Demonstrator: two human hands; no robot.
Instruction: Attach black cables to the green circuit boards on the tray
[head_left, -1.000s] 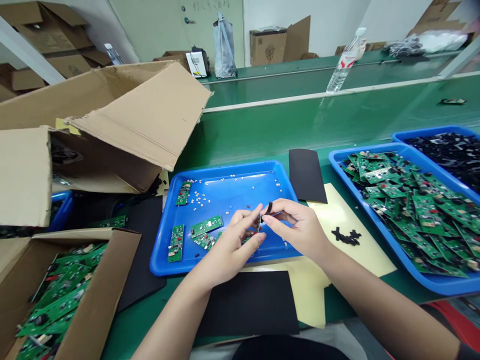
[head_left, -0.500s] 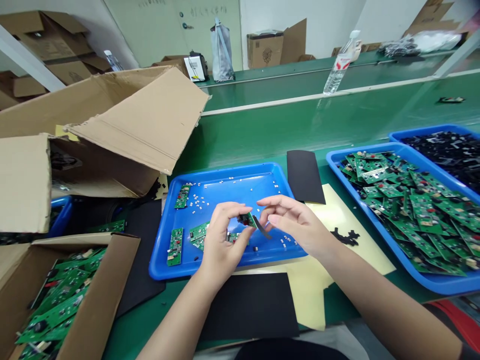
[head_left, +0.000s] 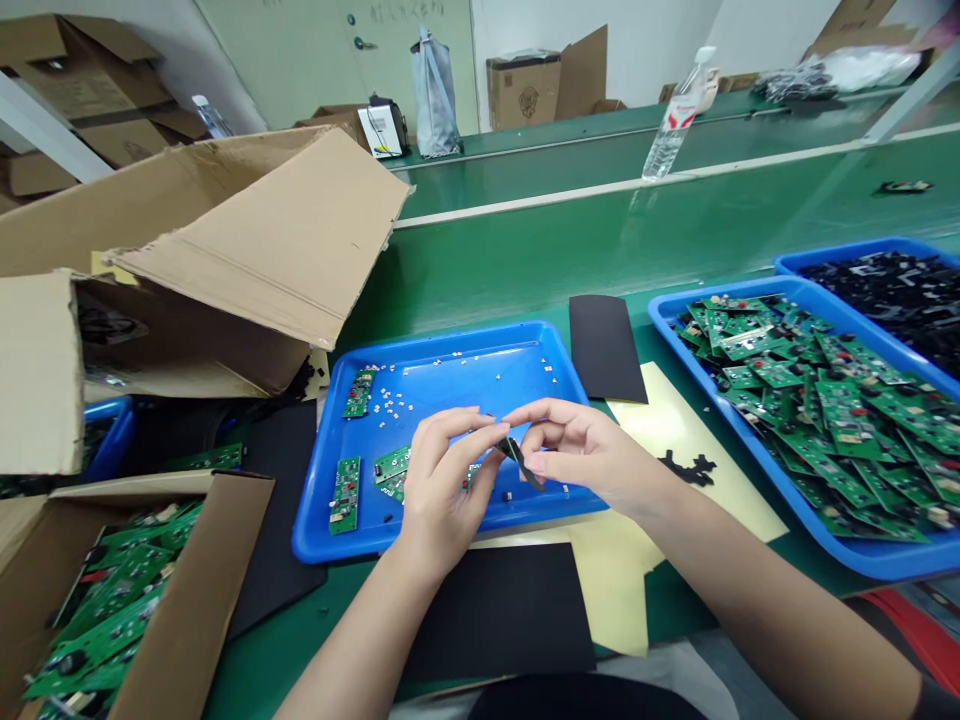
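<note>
Above the near part of a blue tray (head_left: 442, 338), my left hand (head_left: 450, 480) grips a small green circuit board (head_left: 512, 446), seen nearly edge-on. A thin black strip (head_left: 531, 474) lies against the board's right side. The fingers of my right hand (head_left: 574, 450) are closed on this strip, thumb and fingertips at its edge. In the tray are boards at the left (head_left: 346, 495) and upper left (head_left: 360, 393), others partly hidden behind my left hand, and scattered small white pieces (head_left: 388, 403).
An open carton (head_left: 195, 590) of boards stands at the near left, with a larger carton (head_left: 277, 230) behind. At right are a tray of boards (head_left: 832, 400) and one of black parts (head_left: 892, 300). Black sheets (head_left: 502, 610) and yellow paper (head_left: 611, 590) lie nearby. A bottle (head_left: 671, 130) stands behind.
My right hand has closed in on the black strip and now pinches it. The fingers of my left hand have come further over the board, which is turned more edge-on. The view has shifted slightly.
</note>
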